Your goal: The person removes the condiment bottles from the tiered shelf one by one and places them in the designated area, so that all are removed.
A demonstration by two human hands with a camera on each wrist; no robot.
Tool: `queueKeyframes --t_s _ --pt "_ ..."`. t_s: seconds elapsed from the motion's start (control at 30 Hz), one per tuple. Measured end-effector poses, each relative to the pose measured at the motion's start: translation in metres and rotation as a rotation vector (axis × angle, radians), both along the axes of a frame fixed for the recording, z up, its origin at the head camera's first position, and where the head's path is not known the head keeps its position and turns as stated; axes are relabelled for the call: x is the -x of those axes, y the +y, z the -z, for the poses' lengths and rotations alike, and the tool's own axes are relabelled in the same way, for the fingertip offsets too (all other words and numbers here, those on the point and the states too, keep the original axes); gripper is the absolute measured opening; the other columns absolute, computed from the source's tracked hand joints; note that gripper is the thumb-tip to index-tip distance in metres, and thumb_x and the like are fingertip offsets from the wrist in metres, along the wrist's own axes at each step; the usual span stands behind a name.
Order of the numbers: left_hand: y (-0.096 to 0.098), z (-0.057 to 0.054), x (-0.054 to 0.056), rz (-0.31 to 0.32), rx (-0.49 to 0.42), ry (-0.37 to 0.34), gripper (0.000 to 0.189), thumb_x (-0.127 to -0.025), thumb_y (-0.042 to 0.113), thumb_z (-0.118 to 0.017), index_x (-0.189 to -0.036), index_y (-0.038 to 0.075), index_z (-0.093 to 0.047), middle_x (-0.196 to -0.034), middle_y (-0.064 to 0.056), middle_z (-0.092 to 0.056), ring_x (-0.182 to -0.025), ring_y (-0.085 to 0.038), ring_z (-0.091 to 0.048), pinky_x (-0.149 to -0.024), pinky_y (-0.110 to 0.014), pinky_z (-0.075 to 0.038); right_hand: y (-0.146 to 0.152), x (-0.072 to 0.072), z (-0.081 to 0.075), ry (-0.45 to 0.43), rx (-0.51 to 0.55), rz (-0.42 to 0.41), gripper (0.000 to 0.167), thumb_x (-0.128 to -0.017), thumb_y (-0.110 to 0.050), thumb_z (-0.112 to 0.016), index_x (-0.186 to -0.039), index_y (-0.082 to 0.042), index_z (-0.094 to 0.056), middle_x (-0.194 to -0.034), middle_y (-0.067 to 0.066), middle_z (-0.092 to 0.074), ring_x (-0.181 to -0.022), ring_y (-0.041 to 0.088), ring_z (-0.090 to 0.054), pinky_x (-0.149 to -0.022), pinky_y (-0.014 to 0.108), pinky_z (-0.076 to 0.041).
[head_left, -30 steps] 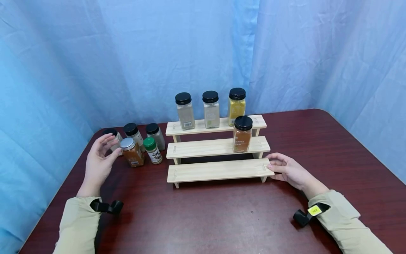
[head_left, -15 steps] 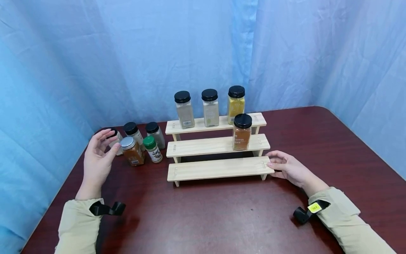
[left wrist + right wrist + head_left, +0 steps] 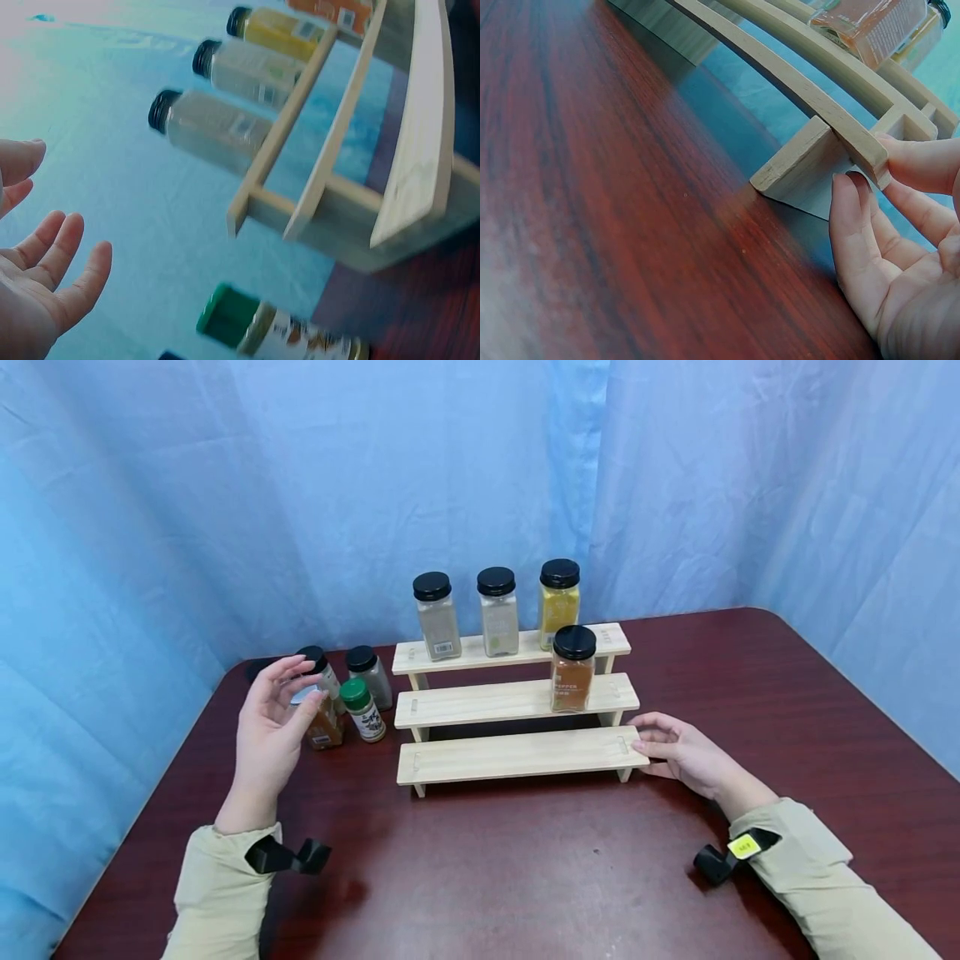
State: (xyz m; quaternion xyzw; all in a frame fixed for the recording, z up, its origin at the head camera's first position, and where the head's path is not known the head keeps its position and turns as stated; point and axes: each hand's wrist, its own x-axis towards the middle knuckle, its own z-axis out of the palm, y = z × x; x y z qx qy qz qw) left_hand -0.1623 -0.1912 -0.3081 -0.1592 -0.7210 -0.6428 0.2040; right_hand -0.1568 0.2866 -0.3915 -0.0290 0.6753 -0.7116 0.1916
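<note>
My left hand (image 3: 266, 743) is raised, its fingers apart and nothing between them. In the head view it partly covers a spice jar with orange-brown contents (image 3: 327, 727); I cannot tell whether they touch. My right hand (image 3: 686, 758) pinches the right end of the lowest step of a three-step wooden rack (image 3: 517, 755). The right wrist view has the thumb (image 3: 919, 159) at the board's end and fingers below it. Three black-lidded jars stand on the top step, the rightmost a yellow jar (image 3: 559, 606). A pepper jar (image 3: 572, 681) is on the middle step's right.
Left of the rack, a green-lidded shaker (image 3: 366, 717) stands on the dark red table (image 3: 525, 868). Behind it are a grey black-lidded jar (image 3: 372, 681) and another black-lidded jar (image 3: 327, 681). A blue curtain (image 3: 337, 502) hangs behind the table.
My left hand has shifted right, from beside the silver-lidded orange-brown jar to partly in front of it. The right hand keeps its hold on the rack. The head view has tilted slightly.
</note>
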Motion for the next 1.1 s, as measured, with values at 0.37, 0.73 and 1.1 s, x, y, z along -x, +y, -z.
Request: queueKeyframes --t_s 0.37,0.73,1.1 --pt "0.030 -0.004 0.007 0.052 0.004 0.011 0.042 -0.093 -0.004 -0.053 -0.132 0.010 -0.048 -0.124 0.000 -0.051 -0.112 -0.009 -0.053 -0.092 -0.015 -0.046 0.000 0.000 0.000 0.000 0.013 0.001 0.022 -0.093 -0.005 -0.058 -0.105 -0.023 -0.055 -0.091 -0.006 -0.062 -0.082 0.008 -0.064 -0.071 0.026 -0.055" --pt "0.062 -0.009 0.011 0.098 0.026 0.001 0.044 -0.093 -0.004 -0.052 -0.135 -0.001 -0.041 -0.128 -0.004 -0.049 -0.115 -0.010 -0.052 -0.094 -0.019 -0.045 0.000 0.000 0.000 0.005 0.014 -0.002 0.022 -0.093 -0.004 -0.057 -0.104 -0.024 -0.055 -0.091 -0.006 -0.062 -0.081 0.008 -0.064 -0.071 0.026 -0.055" --pt "0.094 -0.014 0.015 0.182 -0.012 0.007 0.046 -0.093 -0.004 -0.052 -0.136 -0.003 -0.037 -0.131 -0.021 -0.045 -0.116 -0.013 -0.051 -0.097 -0.023 -0.043 0.000 0.000 0.000 0.003 0.014 -0.003 0.022 -0.093 -0.005 -0.057 -0.105 -0.023 -0.054 -0.092 -0.005 -0.062 -0.081 0.008 -0.063 -0.071 0.026 -0.055"
